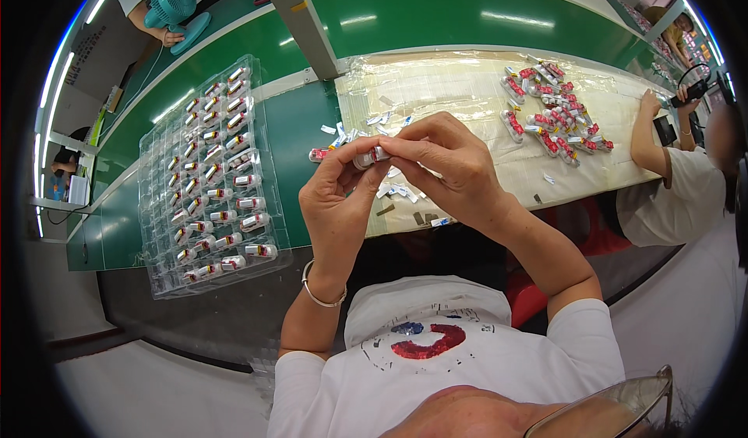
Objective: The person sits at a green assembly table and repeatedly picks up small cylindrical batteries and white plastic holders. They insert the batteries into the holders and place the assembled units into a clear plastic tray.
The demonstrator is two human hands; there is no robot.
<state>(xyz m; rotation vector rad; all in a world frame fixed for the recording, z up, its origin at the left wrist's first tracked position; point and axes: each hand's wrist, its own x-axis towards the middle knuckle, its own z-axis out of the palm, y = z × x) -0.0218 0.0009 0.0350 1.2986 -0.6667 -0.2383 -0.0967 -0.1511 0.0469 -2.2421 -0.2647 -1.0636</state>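
Note:
In front of my chest, my left hand is closed around a small bottle, which looks whitish with a bit of red. My right hand pinches at the right end of that same bottle, its fingertips meeting those of the left. My fingers cover much of the bottle, so its label and cap cannot be made out. Just beyond the left fingers, another small red-and-white bottle lies on the table. Several small white-and-blue paper strips are scattered beneath and beyond my hands.
To the left, a clear plastic tray holds rows of small bottles. A pile of red-labelled bottles lies on the cream sheet at right. A metal post rises beyond. Co-workers sit at right and far left, near a teal fan.

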